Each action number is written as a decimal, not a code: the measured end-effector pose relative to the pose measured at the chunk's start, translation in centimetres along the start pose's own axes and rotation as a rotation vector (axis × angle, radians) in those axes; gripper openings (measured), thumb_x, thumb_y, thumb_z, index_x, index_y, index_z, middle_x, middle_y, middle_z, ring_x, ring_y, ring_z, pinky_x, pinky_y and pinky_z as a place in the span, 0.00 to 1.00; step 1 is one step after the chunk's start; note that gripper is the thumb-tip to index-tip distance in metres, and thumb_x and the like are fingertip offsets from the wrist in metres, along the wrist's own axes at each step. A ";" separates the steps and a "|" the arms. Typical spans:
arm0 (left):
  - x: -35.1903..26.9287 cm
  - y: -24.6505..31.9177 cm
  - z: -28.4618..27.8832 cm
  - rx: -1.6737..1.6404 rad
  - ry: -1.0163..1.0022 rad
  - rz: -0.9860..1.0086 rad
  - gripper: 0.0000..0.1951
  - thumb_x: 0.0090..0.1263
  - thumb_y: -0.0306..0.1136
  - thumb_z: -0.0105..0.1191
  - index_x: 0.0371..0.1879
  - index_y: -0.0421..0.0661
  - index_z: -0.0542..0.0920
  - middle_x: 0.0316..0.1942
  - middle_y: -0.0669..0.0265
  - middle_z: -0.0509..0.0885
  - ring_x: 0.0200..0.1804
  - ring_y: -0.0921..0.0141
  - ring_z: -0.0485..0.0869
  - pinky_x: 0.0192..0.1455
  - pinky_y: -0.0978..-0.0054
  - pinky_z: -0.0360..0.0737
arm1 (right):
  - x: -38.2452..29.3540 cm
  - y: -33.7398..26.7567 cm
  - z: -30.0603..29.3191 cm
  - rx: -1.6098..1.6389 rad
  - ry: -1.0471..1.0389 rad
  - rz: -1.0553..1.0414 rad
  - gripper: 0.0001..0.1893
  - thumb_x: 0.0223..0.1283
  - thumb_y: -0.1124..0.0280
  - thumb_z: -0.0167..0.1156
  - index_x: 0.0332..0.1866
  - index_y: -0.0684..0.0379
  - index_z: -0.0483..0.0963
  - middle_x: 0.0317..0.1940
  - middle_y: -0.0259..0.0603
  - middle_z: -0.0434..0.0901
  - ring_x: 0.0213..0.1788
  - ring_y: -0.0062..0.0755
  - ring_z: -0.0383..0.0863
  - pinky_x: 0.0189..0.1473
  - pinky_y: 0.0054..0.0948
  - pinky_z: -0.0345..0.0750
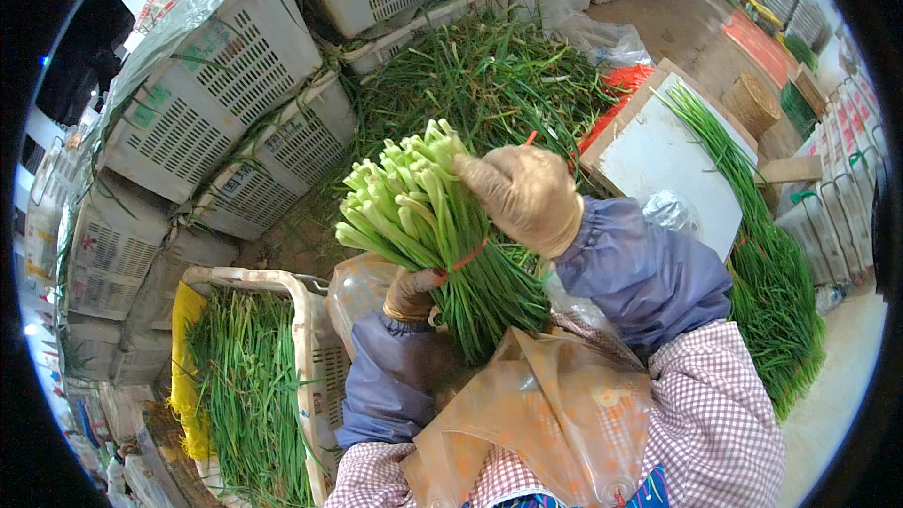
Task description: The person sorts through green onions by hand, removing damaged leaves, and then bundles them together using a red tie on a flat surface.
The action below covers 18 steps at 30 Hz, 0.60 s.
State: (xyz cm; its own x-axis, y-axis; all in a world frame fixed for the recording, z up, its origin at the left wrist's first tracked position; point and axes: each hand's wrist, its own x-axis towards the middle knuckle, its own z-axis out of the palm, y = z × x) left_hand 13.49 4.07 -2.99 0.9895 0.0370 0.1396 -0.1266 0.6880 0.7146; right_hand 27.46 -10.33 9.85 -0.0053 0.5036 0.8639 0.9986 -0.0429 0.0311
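Observation:
A thick bundle of garlic chives or similar greens (423, 204) is held before my chest, its pale cut ends pointing up and away from me. An orange-red band (469, 256) wraps around its middle. My left hand (413, 293), in a brown glove, grips the bundle from below, close to the band. At the upper right of the stalks is my gloved right hand (525, 190), slightly blurred, its fingertips against the pale ends. Whether those fingers pinch a stalk is hidden. The green leaves hang down towards the clear orange-patterned apron (536, 402) on my lap.
To my left stands a white plastic crate (303, 346) filled with greens. Stacked slotted crates (211, 92) wall off the far left. Loose leaves (487, 77) heap ahead. A white board (656, 148) and more long greens (769, 296) lie to my right.

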 end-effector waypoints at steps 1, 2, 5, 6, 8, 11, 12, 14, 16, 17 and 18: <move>0.2 -0.1 0.4 -0.001 0.012 -0.007 0.47 0.39 0.38 0.74 0.63 0.41 0.66 0.58 0.58 0.75 0.58 0.62 0.75 0.64 0.61 0.70 | 0.2 0.7 -0.3 -0.020 -0.011 -0.028 0.13 0.47 0.75 0.59 0.41 0.59 0.74 0.19 0.38 0.69 0.21 0.38 0.74 0.21 0.35 0.71; 0.1 -0.2 0.7 -0.071 -0.007 -0.030 0.46 0.40 0.37 0.74 0.63 0.41 0.66 0.58 0.58 0.75 0.59 0.62 0.75 0.64 0.61 0.70 | 0.9 2.8 -0.3 0.034 0.021 0.003 0.15 0.53 0.81 0.56 0.47 0.60 0.75 0.21 0.41 0.75 0.22 0.36 0.77 0.23 0.29 0.76; -0.2 -0.7 1.4 -0.041 -0.008 -0.032 0.46 0.40 0.37 0.73 0.63 0.41 0.65 0.58 0.57 0.74 0.59 0.61 0.74 0.64 0.61 0.70 | 5.9 9.1 -3.2 -0.504 0.118 0.091 0.10 0.60 0.74 0.54 0.47 0.59 0.75 0.31 0.41 0.79 0.30 0.36 0.80 0.31 0.29 0.77; -0.7 -0.9 -0.1 0.143 -0.074 0.035 0.44 0.46 0.51 0.70 0.63 0.43 0.68 0.61 0.57 0.72 0.62 0.60 0.71 0.66 0.56 0.66 | 8.0 10.9 -4.4 -0.850 -0.012 0.218 0.11 0.64 0.69 0.53 0.48 0.58 0.75 0.40 0.41 0.82 0.38 0.34 0.82 0.38 0.28 0.78; -0.3 -1.4 0.5 0.000 -0.072 -0.014 0.43 0.44 0.43 0.71 0.62 0.42 0.67 0.59 0.57 0.73 0.60 0.60 0.73 0.64 0.57 0.68 | 9.9 15.2 -8.3 -0.462 0.254 0.132 0.13 0.64 0.66 0.50 0.30 0.64 0.76 0.20 0.40 0.73 0.26 0.28 0.76 0.31 0.30 0.73; -0.1 -0.7 1.4 -0.126 0.001 0.006 0.42 0.44 0.36 0.71 0.61 0.40 0.67 0.59 0.56 0.73 0.59 0.59 0.74 0.62 0.57 0.71 | 6.8 14.0 -7.2 -0.185 0.013 0.053 0.13 0.63 0.66 0.56 0.49 0.59 0.76 0.44 0.40 0.82 0.43 0.31 0.81 0.44 0.28 0.77; -0.6 -0.5 0.9 -0.155 0.009 0.025 0.41 0.45 0.36 0.70 0.61 0.40 0.67 0.59 0.56 0.73 0.58 0.60 0.74 0.61 0.58 0.72 | 4.8 10.4 -4.9 0.203 -0.080 0.244 0.15 0.60 0.64 0.60 0.49 0.59 0.77 0.42 0.41 0.82 0.43 0.32 0.82 0.44 0.29 0.78; -1.1 -0.5 -0.1 -0.183 0.018 0.058 0.40 0.45 0.37 0.70 0.61 0.40 0.67 0.58 0.56 0.73 0.58 0.60 0.75 0.61 0.59 0.73 | 0.3 3.8 -1.0 0.579 -0.143 0.249 0.16 0.56 0.66 0.64 0.47 0.62 0.77 0.41 0.45 0.82 0.42 0.36 0.82 0.45 0.30 0.78; -0.7 -0.1 0.1 -0.123 0.063 0.017 0.37 0.47 0.37 0.69 0.59 0.40 0.70 0.55 0.57 0.76 0.55 0.62 0.77 0.58 0.62 0.75 | -1.3 -1.2 -1.6 0.544 -0.265 0.361 0.21 0.58 0.64 0.62 0.53 0.64 0.72 0.38 0.51 0.79 0.41 0.42 0.80 0.43 0.33 0.77; -0.8 0.6 1.0 -0.031 0.149 -0.017 0.35 0.48 0.38 0.68 0.58 0.40 0.71 0.53 0.59 0.78 0.53 0.64 0.78 0.57 0.65 0.75 | -1.9 -2.9 -1.7 0.442 -0.184 0.472 0.21 0.55 0.68 0.64 0.52 0.64 0.71 0.34 0.51 0.78 0.36 0.45 0.80 0.38 0.34 0.76; -0.1 0.1 0.5 0.031 0.094 0.061 0.33 0.49 0.37 0.67 0.57 0.40 0.72 0.53 0.60 0.78 0.53 0.66 0.78 0.56 0.66 0.75 | -2.5 -3.8 -1.4 0.425 -0.098 0.526 0.19 0.55 0.68 0.63 0.51 0.64 0.72 0.34 0.51 0.78 0.35 0.47 0.80 0.38 0.34 0.77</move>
State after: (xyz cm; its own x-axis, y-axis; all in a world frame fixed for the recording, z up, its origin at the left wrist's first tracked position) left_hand 13.32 3.78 -2.56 0.9819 0.1468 0.1197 -0.1873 0.6599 0.7276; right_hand 23.59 -12.63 8.22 0.4715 0.5849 0.6600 0.8009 0.0292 -0.5980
